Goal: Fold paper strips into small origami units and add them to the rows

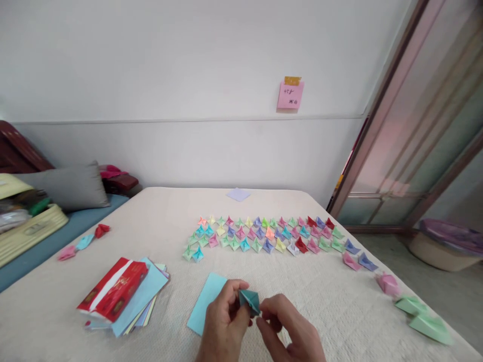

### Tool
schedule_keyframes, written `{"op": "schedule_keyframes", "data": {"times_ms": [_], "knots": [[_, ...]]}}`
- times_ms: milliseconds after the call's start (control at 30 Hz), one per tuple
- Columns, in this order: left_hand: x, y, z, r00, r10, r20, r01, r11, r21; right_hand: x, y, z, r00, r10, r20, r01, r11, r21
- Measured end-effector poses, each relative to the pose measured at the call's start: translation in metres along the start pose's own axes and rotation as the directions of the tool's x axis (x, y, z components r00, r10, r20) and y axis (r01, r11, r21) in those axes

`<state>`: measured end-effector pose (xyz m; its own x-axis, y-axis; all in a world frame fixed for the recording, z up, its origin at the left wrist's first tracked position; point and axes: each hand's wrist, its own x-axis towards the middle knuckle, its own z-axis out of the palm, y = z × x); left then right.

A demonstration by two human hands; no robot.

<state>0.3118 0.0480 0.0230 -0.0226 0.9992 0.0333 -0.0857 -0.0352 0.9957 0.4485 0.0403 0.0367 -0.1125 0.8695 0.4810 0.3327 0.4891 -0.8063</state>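
My left hand is closed around a small teal folded-paper piece, gripping it between thumb and fingers. My right hand is at its right side, thumb and fingertips bent together at the paper's lower right edge; whether they pinch it is hard to make out. Under and beside my left hand lies a light blue sheet, flat on the table. Beyond both hands stand rows of small folded paper boats in many colours.
A red tissue pack sits on a stack of coloured paper at left. Larger green folded papers lie near the right edge. A lilac sheet lies at the back. A bin stands on the floor at right.
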Motion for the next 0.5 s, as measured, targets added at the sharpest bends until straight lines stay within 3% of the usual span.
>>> {"op": "schedule_keyframes", "data": {"times_ms": [167, 400, 500], "knots": [[-0.003, 0.002, 0.003, 0.999, 0.045, 0.020, -0.046, 0.998, 0.052, 0.001, 0.012, 0.003, 0.994, -0.106, 0.022, 0.108, 0.987, -0.118], [-0.004, 0.014, 0.000, 0.964, 0.264, 0.021, -0.263, 0.949, 0.174, 0.005, 0.013, -0.004, 0.997, -0.054, 0.053, 0.062, 0.984, -0.167], [-0.003, 0.013, -0.003, 0.955, 0.295, 0.039, -0.297, 0.933, 0.202, 0.007, 0.009, -0.006, 0.996, -0.065, 0.061, 0.072, 0.989, -0.127]]}}
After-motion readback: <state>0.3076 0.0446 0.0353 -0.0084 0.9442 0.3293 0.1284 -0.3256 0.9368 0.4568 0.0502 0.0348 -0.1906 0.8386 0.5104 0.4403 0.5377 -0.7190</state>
